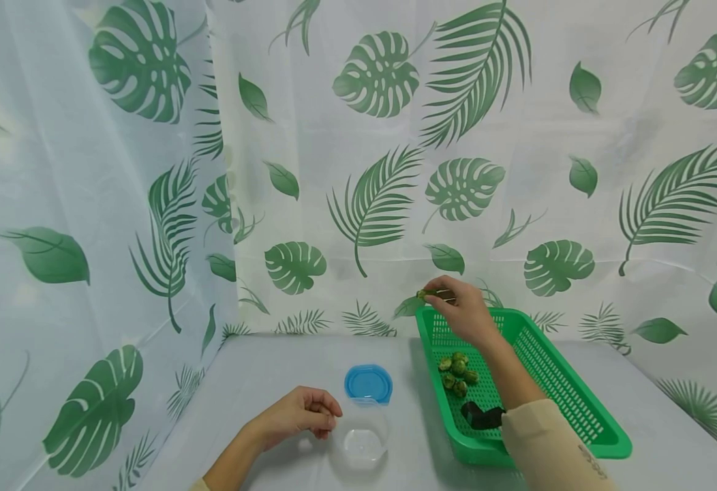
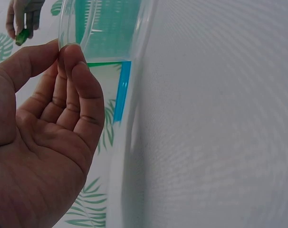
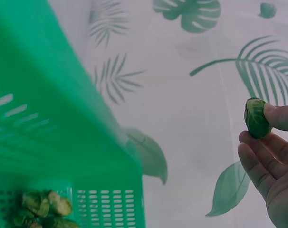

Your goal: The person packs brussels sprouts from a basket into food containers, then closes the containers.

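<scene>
Right hand [image 1: 465, 315] is raised above the far left corner of the green basket [image 1: 579, 402], its fingers [image 3: 277, 118] pinching 1 small green sprout [image 3: 256, 117] between thumb and fingertips. The sprout is clear of the basket floor, held in the air against the leaf-print curtain [image 1: 358, 170]. The same sprout shows at the top left of the left wrist view.

Left hand [image 1: 297, 414] rests on the counter [image 1: 260, 382] near the front edge, left of centre. Its fingers [image 2: 80, 85] are curled against the rim of a clear plastic container [image 1: 360, 443], thumb and fingertips touching the rim at its left side. The container stands upright on the counter, mouth up; nothing is visible inside it.

A blue lid [image 1: 368, 382] lies flat on the counter just beyond the container, between it and the curtain, touching or nearly touching its far rim; which one cannot be told.

The basket sits on the counter to the right of the container and lid, running from near right to far left. On its floor lies a cluster of about 5 sprouts [image 1: 456, 374] toward the left wall. A dark object [image 1: 480, 416] lies nearer in the basket, partly behind the right forearm; its kind cannot be told.

The right arm wears a beige sleeve [image 1: 548, 447], crossing the near end of the basket.
</scene>
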{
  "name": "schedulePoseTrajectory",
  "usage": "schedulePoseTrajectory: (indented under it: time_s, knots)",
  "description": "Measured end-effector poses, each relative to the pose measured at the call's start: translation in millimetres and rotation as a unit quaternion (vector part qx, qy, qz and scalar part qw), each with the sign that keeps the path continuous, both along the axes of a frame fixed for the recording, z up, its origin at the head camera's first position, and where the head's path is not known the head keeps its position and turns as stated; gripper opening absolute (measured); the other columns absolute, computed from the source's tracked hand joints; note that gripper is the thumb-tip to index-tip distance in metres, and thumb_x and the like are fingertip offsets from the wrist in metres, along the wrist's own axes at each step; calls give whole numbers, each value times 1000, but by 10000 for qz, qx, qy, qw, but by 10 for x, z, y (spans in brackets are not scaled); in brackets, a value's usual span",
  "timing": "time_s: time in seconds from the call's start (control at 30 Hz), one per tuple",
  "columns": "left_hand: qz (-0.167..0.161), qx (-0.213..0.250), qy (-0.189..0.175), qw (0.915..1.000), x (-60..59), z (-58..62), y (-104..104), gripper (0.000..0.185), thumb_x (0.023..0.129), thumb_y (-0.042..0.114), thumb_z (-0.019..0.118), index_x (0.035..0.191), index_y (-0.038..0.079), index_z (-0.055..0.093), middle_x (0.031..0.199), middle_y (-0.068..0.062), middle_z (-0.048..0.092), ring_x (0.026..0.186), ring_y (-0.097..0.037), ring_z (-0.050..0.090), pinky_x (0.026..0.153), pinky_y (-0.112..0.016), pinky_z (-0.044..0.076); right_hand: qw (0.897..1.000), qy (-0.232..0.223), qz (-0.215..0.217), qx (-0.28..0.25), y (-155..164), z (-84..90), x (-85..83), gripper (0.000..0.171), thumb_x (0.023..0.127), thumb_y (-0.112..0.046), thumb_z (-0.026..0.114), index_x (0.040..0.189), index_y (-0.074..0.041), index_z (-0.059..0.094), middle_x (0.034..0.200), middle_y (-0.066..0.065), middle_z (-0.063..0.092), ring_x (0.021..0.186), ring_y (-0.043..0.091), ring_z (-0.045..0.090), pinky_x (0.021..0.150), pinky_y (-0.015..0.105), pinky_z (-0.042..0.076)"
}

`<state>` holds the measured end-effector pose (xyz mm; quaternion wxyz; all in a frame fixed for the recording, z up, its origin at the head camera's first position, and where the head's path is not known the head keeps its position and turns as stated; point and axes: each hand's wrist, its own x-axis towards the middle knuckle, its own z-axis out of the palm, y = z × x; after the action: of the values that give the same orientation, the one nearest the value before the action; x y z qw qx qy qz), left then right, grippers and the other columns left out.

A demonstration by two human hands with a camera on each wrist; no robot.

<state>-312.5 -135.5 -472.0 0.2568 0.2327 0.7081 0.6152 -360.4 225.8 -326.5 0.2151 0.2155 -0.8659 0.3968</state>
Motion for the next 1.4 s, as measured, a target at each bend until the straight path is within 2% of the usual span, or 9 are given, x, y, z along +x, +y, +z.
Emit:
schedulePoseTrajectory:
  time_s: [0.13, 0.37, 0.6, 0.87, 1.13, 1.4]
  knots:
    - [7, 7, -2, 10000, -1, -7, -9, 35, 97, 10, 70, 120, -16, 62, 86, 1, 72, 74, -11, 66, 71, -26, 57, 9998, 109, 84, -114, -58, 19, 61, 15, 103, -14, 67, 116, -10, 72, 115, 10, 75, 106, 29, 74, 90, 46, 61]
    - [21, -24, -1, 10000, 10, 4, -24, 34, 98, 10, 69, 121, -15, 63, 86, 1, 72, 75, -11, 66, 71, -26, 57, 9990, 367, 151, -209, -149, 46, 197, 15, 103, -14, 66, 117, -11, 72, 115, 8, 76, 105, 26, 75, 86, 24, 58]
    - [27, -4, -3, 10000, 41, 23, -31, 33, 98, 9, 69, 119, -15, 63, 86, 0, 72, 74, -11, 66, 71, -26, 57, 9973, 659, 245, -197, -210, 59, 328, 16, 103, -15, 67, 117, -12, 72, 114, 7, 76, 102, 24, 75, 86, 27, 58]
    - [-17, 10, -13, 10000, 18, 1, -50, 34, 98, 8, 68, 122, -16, 61, 86, 1, 72, 75, -10, 66, 71, -25, 57, 9956, 855, 284, -239, -275, 1, 422, 17, 101, -14, 69, 118, -12, 73, 112, 3, 76, 100, 20, 74, 86, 21, 57]
    - [-49, -51, 38, 10000, 14, -8, -23, 33, 98, 11, 69, 121, -13, 64, 88, 1, 72, 76, -11, 66, 72, -26, 57, 9953, 896, 246, -261, -294, -184, 518, 19, 100, -13, 70, 119, -15, 73, 108, -1, 77, 98, 16, 74, 84, 24, 58]
    - [-8, -37, 3, 10000, -9, -4, -1, 33, 98, 10, 69, 121, -13, 64, 88, 0, 72, 75, -11, 66, 71, -26, 57, 9953, 860, 409, -172, -322, -298, 552, 19, 99, -11, 71, 117, -15, 73, 109, -1, 76, 98, 12, 73, 85, 24, 59]
